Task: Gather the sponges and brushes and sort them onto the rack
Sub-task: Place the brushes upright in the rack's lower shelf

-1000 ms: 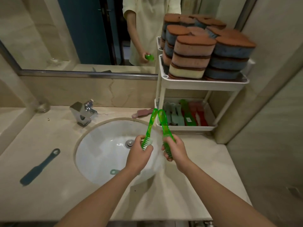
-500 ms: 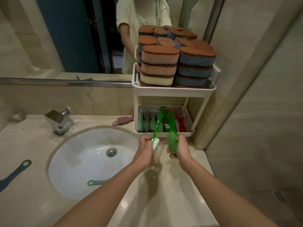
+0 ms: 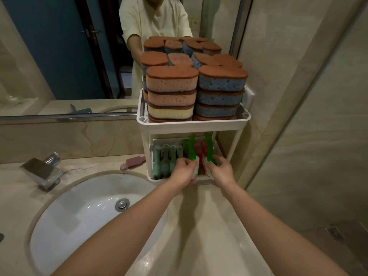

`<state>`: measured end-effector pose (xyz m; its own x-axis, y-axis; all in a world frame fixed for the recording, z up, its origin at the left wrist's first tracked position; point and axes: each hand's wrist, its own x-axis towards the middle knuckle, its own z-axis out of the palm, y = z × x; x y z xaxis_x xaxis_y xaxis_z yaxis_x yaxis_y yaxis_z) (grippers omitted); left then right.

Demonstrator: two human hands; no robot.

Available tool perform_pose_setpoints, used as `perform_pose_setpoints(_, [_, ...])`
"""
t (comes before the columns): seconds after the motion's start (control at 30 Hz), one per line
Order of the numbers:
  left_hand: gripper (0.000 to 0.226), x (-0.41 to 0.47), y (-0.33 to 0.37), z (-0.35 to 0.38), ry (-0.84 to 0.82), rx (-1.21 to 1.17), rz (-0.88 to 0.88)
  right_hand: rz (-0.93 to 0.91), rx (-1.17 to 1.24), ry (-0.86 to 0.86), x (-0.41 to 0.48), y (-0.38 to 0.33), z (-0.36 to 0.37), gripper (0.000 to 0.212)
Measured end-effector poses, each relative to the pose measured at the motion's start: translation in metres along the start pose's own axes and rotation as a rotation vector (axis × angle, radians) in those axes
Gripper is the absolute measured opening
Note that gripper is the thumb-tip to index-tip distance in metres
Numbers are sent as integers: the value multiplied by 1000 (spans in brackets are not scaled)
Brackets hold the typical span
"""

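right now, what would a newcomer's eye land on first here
The tall stacks of sponges, brown-topped over blue, pink and yellow, crowd the top shelf of the white rack. Below, the left hand and right hand each grip a green brush, the left brush and right brush, at the lower shelf among other brushes.

I can reach the lower tier point(image 3: 150, 166) only through the low front gap under the sponge-laden upper shelf point(image 3: 191, 126), squeezed between teal brushes point(image 3: 165, 160) on the left, red brushes point(image 3: 200, 148) mid-shelf and the right post point(image 3: 235, 144) near the wall point(image 3: 288, 96).
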<state>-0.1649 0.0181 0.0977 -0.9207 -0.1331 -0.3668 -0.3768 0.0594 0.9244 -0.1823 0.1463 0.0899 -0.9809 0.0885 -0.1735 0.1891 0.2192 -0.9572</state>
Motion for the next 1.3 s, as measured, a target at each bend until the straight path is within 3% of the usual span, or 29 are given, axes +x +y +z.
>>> perform_pose_setpoints(0.17, [15,31,14,11,3,18,-100,71,-83,47,34,-5,8,43])
perform_pose_setpoints(0.4, [29,71,16,34,91,99,-210,114,-177,66,59,5,17,24])
perform_pose_setpoints(0.67, [35,75,16,49,62,43,-273,120,-327,5,70,11,21,34])
perform_pose_setpoints(0.83, [37,67,18,50,-10,-40,-285,146,-263,-19,71,10,21,36])
perform_pose_setpoints(1.1, [50,60,22,50,-52,44,-281,157,-237,-62,66,14,16,34])
perform_pose_setpoints(1.3, [46,62,16,42,-20,32,-119,28,-275,-29,57,21,15,39])
